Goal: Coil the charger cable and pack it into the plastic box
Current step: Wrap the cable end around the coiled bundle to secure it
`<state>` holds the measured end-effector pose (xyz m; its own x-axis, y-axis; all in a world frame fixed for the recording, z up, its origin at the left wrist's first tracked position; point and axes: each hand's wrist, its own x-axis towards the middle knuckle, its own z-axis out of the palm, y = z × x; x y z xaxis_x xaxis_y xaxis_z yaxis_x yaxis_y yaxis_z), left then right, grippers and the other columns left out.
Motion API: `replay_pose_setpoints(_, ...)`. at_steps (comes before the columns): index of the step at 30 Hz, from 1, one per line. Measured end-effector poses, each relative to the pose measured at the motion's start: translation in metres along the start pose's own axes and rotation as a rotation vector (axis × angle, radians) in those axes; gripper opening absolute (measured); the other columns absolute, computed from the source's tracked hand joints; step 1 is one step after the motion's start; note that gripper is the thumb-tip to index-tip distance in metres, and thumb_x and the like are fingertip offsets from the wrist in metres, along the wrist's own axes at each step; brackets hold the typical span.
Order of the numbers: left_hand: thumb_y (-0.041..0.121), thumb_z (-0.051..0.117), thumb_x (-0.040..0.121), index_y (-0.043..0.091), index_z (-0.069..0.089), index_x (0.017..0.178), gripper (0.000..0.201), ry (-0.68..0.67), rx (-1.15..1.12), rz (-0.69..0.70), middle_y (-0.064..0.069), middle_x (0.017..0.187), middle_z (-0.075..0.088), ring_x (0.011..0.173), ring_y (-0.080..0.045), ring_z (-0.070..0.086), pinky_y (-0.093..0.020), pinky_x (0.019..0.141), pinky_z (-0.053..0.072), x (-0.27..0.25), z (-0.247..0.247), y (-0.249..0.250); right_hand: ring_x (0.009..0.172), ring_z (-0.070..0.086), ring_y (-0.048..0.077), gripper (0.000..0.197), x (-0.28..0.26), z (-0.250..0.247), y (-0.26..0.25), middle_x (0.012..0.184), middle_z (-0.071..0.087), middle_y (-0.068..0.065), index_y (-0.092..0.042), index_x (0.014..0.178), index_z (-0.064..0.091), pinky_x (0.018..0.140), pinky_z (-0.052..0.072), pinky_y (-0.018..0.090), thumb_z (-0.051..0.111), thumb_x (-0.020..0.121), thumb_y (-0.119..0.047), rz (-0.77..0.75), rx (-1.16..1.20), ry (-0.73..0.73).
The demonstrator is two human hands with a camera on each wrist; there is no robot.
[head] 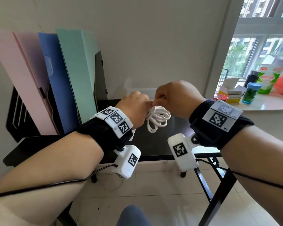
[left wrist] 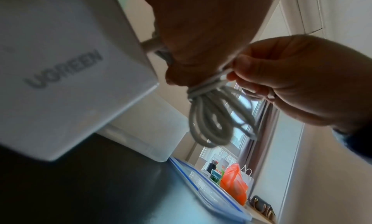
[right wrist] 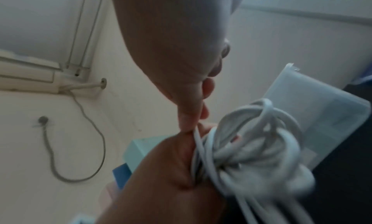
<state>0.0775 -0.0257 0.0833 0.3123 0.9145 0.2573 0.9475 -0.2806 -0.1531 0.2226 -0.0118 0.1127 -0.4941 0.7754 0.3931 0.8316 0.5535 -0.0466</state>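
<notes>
- A person's left hand (head: 134, 108) grips the top of a coiled white charger cable (head: 157, 119), fingers curled round the gathered loops, which hang in the air above a black table (head: 153, 144).
- The right hand (head: 175, 97) pinches a strand of the cable at the top of the bundle, fingertips closed on it, touching the left hand.
- A white charger block (left wrist: 60, 68) marked UGREEN hangs by the left wrist.
- Farther back, the clear plastic box (right wrist: 322, 116) sits on the table; a blue-rimmed lid (left wrist: 211, 192) lies to its right.
- Coloured folders (head: 64, 75) lean at far left.
</notes>
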Motion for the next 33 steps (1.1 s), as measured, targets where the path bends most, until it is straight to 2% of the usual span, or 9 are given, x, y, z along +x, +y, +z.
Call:
replay_pose_setpoints(4, 0.009, 0.052, 0.084, 0.016, 0.058, 0.097, 0.016, 0.106, -0.249, 0.179, 0.002, 0.096, 0.054, 0.103, -0.020, 0.048, -0.038, 0.099, 0.034, -0.002, 0.006, -0.014, 0.062, 0.054, 0.003, 0.011, -0.003, 0.006, 0.019, 0.069, 0.062, -0.006, -0.019, 0.079, 0.067, 0.060, 0.041, 0.013, 0.062, 0.084, -0.027, 0.013, 0.409, -0.018)
replay_pose_setpoints(7, 0.010, 0.059, 0.082, 0.018, 0.057, 0.089, 0.011, 0.134, -0.635, 0.213, 0.012, 0.077, 0.054, 0.075, -0.004, 0.051, -0.030, 0.079, 0.047, -0.003, 0.009, -0.017, 0.061, 0.052, 0.005, 0.010, -0.005, 0.016, 0.029, 0.073, 0.062, 0.003, -0.017, 0.078, 0.064, 0.064, 0.044, 0.016, 0.059, 0.087, -0.014, 0.079, 0.760, -0.002)
replay_pose_setpoints(9, 0.007, 0.063, 0.080, 0.030, 0.047, 0.103, 0.036, 0.087, -0.936, 0.168, 0.014, 0.078, 0.056, 0.066, 0.001, 0.053, -0.017, 0.067, 0.046, -0.007, 0.009, -0.014, 0.058, 0.050, 0.013, 0.011, -0.007, 0.022, 0.031, 0.072, 0.057, 0.011, -0.012, 0.079, 0.061, 0.057, 0.044, 0.021, 0.056, 0.088, -0.006, 0.127, 0.978, -0.013)
replay_pose_setpoints(12, 0.004, 0.065, 0.076, 0.035, 0.037, 0.109, 0.054, 0.090, -1.359, 0.034, -0.001, 0.084, 0.056, 0.068, -0.012, 0.054, -0.027, 0.064, 0.051, -0.008, 0.010, -0.007, 0.043, 0.046, 0.008, 0.010, -0.009, 0.031, 0.026, 0.057, 0.059, 0.001, -0.004, 0.084, 0.057, 0.046, 0.042, 0.017, 0.049, 0.091, -0.001, 0.155, 1.178, -0.004)
replay_pose_setpoints(14, 0.000, 0.061, 0.082, 0.028, 0.042, 0.111, 0.044, 0.118, -1.524, -0.076, -0.006, 0.089, 0.058, 0.072, -0.016, 0.061, -0.038, 0.066, 0.058, -0.006, 0.009, 0.000, 0.041, 0.046, 0.008, 0.016, -0.008, 0.035, 0.023, 0.051, 0.060, -0.004, -0.010, 0.080, 0.053, 0.044, 0.042, 0.018, 0.048, 0.092, -0.003, 0.157, 1.206, 0.023)
replay_pose_setpoints(18, 0.012, 0.054, 0.091, 0.006, 0.047, 0.108, 0.019, 0.138, -1.583, -0.165, -0.014, 0.077, 0.061, 0.063, -0.022, 0.062, -0.036, 0.051, 0.055, -0.001, 0.008, 0.003, 0.047, 0.048, 0.014, 0.017, -0.008, 0.038, 0.018, 0.055, 0.060, 0.000, -0.015, 0.083, 0.052, 0.048, 0.044, 0.021, 0.045, 0.092, -0.003, 0.190, 1.247, 0.060)
replay_pose_setpoints(23, 0.017, 0.054, 0.091, 0.012, 0.053, 0.091, 0.005, 0.163, -1.641, -0.253, -0.007, 0.066, 0.061, 0.054, -0.019, 0.062, -0.033, 0.046, 0.053, -0.001, 0.011, 0.001, 0.057, 0.053, 0.020, 0.027, -0.016, 0.041, 0.018, 0.066, 0.063, 0.009, -0.004, 0.086, 0.060, 0.058, 0.048, 0.025, 0.036, 0.084, 0.009, 0.175, 1.557, 0.027)
replay_pose_setpoints(28, 0.016, 0.052, 0.092, 0.010, 0.054, 0.093, 0.007, 0.078, -1.708, -0.281, -0.010, 0.066, 0.057, 0.048, -0.019, 0.060, -0.028, 0.041, 0.049, -0.003, 0.017, 0.002, 0.058, 0.058, 0.009, 0.021, -0.018, 0.046, 0.019, 0.066, 0.068, -0.002, -0.012, 0.089, 0.061, 0.062, 0.052, 0.020, 0.047, 0.090, 0.005, 0.109, 1.404, 0.008)
replay_pose_setpoints(33, 0.017, 0.049, 0.092, 0.009, 0.055, 0.095, 0.010, 0.019, -1.817, -0.273, -0.012, 0.063, 0.055, 0.047, -0.023, 0.054, -0.027, 0.041, 0.044, -0.003, 0.027, 0.006, 0.068, 0.051, 0.024, 0.027, -0.016, 0.052, 0.018, 0.060, 0.066, -0.008, -0.028, 0.063, 0.069, 0.063, 0.042, 0.031, 0.069, 0.078, -0.005, 0.164, 1.217, 0.131)
